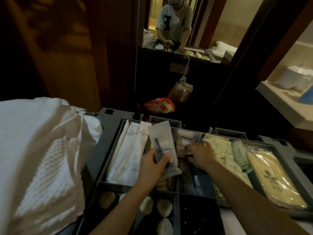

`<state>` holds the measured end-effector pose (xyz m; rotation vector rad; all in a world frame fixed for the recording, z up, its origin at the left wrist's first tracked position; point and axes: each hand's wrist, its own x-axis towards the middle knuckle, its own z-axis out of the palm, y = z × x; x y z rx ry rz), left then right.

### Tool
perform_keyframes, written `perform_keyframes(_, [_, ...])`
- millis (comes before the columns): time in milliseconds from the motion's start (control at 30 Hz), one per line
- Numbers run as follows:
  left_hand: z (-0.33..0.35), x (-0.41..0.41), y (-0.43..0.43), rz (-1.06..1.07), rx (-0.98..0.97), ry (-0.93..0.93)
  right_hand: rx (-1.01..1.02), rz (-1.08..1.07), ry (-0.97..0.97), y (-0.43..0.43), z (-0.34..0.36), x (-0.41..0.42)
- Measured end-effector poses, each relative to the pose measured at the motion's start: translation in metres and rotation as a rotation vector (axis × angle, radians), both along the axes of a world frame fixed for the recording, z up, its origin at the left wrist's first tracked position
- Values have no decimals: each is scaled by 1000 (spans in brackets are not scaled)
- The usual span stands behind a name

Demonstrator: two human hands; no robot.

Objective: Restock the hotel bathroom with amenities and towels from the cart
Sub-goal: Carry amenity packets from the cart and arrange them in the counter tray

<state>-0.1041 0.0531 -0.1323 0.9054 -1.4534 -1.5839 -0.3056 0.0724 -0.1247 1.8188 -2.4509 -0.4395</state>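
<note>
While the heaped white linen (pixel 39 150) bulks up left of the left hand (pixel 152 165), the grey cart tray (pixel 101 150) spreads beneath both hands. Long white packets (pixel 128 150) lie just left of that hand; pale green sachets (pixel 220 150) lie just right of the right hand (pixel 201 155). Left hand's raised, thumb and fingers pinching a frosted amenity packet (pixel 163 146), dark item inside. Right hand dips in beside it, fingers bent onto clear packets (pixel 182 143). Gripping or only touching, can't tell.
</note>
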Motion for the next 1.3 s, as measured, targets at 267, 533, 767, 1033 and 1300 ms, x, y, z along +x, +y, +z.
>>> perform_keyframes(267, [4, -1, 3, 37, -102, -116, -206, -63, -334, 27, 21, -1])
perform_keyframes(533, [28, 13, 23, 124, -232, -287, -399, 10, -778, 54, 72, 12])
perform_keyframes(767, [68, 64, 73, 240, -259, -411, -341, 167, -1199, 73, 100, 36])
perform_keyframes(1033, [94, 140, 178, 565, -231, -560, -195, 397, -1407, 94, 107, 105])
perform_keyframes(1300, [106, 215, 314, 893, -190, -626, 201, 824, -1488, 149, 132, 221])
